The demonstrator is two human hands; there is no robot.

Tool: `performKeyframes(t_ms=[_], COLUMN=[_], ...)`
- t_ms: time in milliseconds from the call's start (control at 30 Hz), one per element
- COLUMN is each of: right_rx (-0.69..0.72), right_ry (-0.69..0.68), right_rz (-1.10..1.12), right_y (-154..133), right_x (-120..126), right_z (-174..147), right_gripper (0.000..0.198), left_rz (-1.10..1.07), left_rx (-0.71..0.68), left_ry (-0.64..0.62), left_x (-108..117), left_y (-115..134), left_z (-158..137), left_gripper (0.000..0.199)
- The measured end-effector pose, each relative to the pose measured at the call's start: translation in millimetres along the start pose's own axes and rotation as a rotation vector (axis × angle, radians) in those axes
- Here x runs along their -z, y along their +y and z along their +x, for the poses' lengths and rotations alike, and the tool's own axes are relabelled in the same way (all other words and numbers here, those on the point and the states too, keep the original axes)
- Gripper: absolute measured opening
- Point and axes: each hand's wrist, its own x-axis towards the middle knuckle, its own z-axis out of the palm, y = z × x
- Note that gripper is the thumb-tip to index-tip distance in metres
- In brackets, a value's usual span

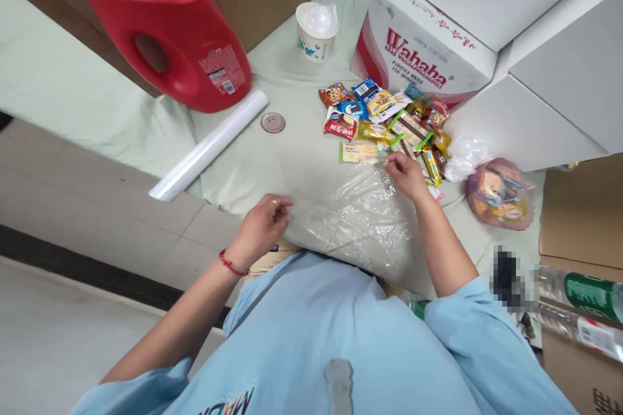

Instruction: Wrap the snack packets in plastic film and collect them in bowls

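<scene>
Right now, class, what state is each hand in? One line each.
Left hand: fingers partly curled near the clear plastic; grip cannot be told.
Right hand: fingers bent at the clear plastic's far edge; pinch cannot be told.

One feed on my end: head cam on the wearer, looking fwd + steeply down. Blue shirt (311, 324) fills btm ctr, v. close to lens; forearms (189, 314) come in from btm L and R. Fingers (281, 202) sit approx mid-frame, near, over the surface (233, 162). View's wide and I'd say rolled: front edge of surface runs aslant, w/ floor (150, 155) showing L. Red jug (195, 19) cut by top edge.
</scene>
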Motion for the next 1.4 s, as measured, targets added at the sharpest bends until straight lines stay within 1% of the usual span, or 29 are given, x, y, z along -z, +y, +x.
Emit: performKeyframes(t_ms=[67,133,167,233,300,367,400,467,533,567,667,733,767,833,900,967,1067,1133,1200,1300,1400], right_rx=[0.062,0.151,0.197,0.266,0.282,0.274,0.267,0.240,0.170,0.124,0.027,0.019,0.022,0.027,0.047,0.099,0.178,0.213,0.243,0.235,0.179], right_ry=[-0.014,0.013,0.052,0.168,0.280,0.331,0.320,0.226,0.088,0.052,0.038,0.068,0.101,0.195,0.272,0.268,0.143,0.052,-0.021,-0.133,-0.232], right_rz=[-0.076,-0.172,-0.224,-0.310,-0.352,-0.367,-0.376,-0.399,-0.422,-0.430,-0.407,-0.352,-0.331,-0.326,-0.350,-0.369,-0.424,-0.472,-0.513,-0.588,-0.650], right_y=[-1.6,-8.1,-12.9,-23.9,-32.0,-31.9,-27.8,-12.4,8.0,17.9,38.3,42.2,41.9,39.2,35.6,31.1,19.0,6.1,-8.9,-27.8,-35.6], right_x=[-3.7,-5.1,-4.5,-1.3,1.6,0.5,-2.1,-10.3,-18.5,-21.0,-18.0,-7.7,-1.1,12.7,23.9,28.9,20.9,6.5,-10.6,-30.8,-35.4], right_z=[6.4,10.7,10.7,3.8,-15.0,-45.4,-64.0,-104.7,-145.6,-164.3,-205.3,-215.3,-214.6,-201.9,-176.2,-140.5,-77.6,-37.2,-3.4,30.0,43.0], right_gripper=[0.024,0.025,0.028,0.037,0.041,0.042,0.044,0.050,0.058,0.059,0.057,0.053,0.050,0.042,0.035,0.031,0.030,0.032,0.037,0.045,0.051], left_rz=[0.072,0.109,0.124,0.174,0.277,0.396,0.449,0.532,0.587,0.604,0.614,0.607,0.604,0.603,0.603,0.606,0.607,0.603,0.600,0.596,0.590], left_rx=[-0.025,-0.137,-0.215,-0.371,-0.483,-0.530,-0.534,-0.509,-0.474,-0.464,-0.466,-0.461,-0.454,-0.440,-0.433,-0.431,-0.434,-0.436,-0.438,-0.445,-0.456], left_ry=[0.126,0.201,0.197,0.125,0.042,-0.020,-0.039,-0.057,-0.060,-0.061,-0.063,-0.060,-0.056,-0.048,-0.047,-0.050,-0.050,-0.047,-0.048,-0.044,-0.032], left_x=[3.4,-3.6,-11.4,-33.4,-58.6,-80.6,-88.9,-99.3,-102.4,-102.1,-98.9,-97.9,-98.0,-99.1,-100.2,-100.5,-99.7,-98.9,-98.3,-97.7,-97.2], left_y=[17.0,41.2,53.8,74.5,84.8,83.1,78.4,64.6,49.3,42.7,30.9,29.6,30.1,32.0,33.8,34.6,33.9,33.0,32.2,31.3,30.6], left_z=[-4.0,-2.4,1.0,13.0,29.6,46.3,53.3,63.0,66.6,66.5,61.6,57.5,55.9,53.9,53.4,53.6,54.2,54.2,54.1,54.1,54.2], left_gripper=[0.021,0.022,0.024,0.027,0.030,0.034,0.038,0.047,0.054,0.057,0.064,0.065,0.065,0.065,0.064,0.064,0.064,0.064,0.064,0.063,0.062])
